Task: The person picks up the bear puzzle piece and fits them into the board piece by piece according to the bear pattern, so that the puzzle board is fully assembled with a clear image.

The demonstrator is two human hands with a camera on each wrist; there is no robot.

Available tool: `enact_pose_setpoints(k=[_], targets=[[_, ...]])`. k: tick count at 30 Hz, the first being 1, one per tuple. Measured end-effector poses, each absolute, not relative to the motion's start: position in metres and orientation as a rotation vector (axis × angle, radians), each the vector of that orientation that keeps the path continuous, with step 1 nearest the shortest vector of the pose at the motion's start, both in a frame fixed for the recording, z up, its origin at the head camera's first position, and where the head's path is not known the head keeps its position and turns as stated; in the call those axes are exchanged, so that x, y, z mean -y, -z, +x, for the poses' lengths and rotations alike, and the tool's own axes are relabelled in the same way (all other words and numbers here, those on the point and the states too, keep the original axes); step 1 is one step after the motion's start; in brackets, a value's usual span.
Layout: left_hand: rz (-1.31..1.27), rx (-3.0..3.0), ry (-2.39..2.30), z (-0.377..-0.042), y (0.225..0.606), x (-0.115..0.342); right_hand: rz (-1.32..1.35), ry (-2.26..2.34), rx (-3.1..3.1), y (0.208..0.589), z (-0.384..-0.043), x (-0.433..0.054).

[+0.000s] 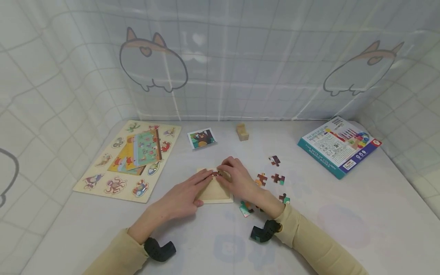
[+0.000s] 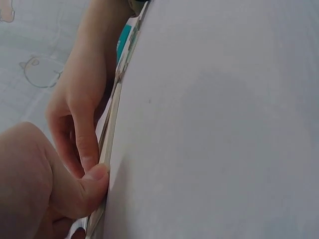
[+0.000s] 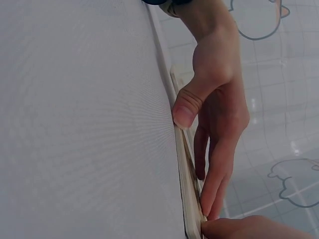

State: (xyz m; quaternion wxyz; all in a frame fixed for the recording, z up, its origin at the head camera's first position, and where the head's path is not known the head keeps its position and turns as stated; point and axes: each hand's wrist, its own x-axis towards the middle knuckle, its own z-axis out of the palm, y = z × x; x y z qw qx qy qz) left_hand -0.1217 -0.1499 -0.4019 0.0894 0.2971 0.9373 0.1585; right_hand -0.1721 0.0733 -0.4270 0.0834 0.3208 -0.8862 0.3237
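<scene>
A small pale wooden puzzle tray (image 1: 214,194) lies on the table between both hands. A dark brown jigsaw piece (image 1: 215,174) shows at its far edge. My left hand (image 1: 182,195) reaches over the tray's left side, fingers extended with the tips at that piece and the thumb on the tray's edge. With curled fingers, my right hand (image 1: 240,182) pinches the piece at the far right of the tray; its fingertips partly hide it. In the right wrist view the left hand's thumb (image 3: 184,117) rests on the tray's rim (image 3: 185,184).
Several loose jigsaw pieces (image 1: 277,178) lie right of the tray. Behind it are a bear picture card (image 1: 202,138) and a small wooden block (image 1: 242,132). At left lies a sea-animal board (image 1: 128,191) bearing picture boards (image 1: 146,147); a teal-edged box (image 1: 338,147) lies at right.
</scene>
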Motion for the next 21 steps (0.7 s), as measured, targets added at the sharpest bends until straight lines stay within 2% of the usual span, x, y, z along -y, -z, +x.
enact_pose_setpoints(k=[14,21], targets=[[0.91,-2.792,-0.5,-0.121,0.404,0.15,0.946,-0.969,2.701,0.419,-0.168,-0.075],[0.901,-2.77,-0.525,-0.121,0.403,0.15,0.921,-1.041,2.703,0.405,-0.164,-0.104]])
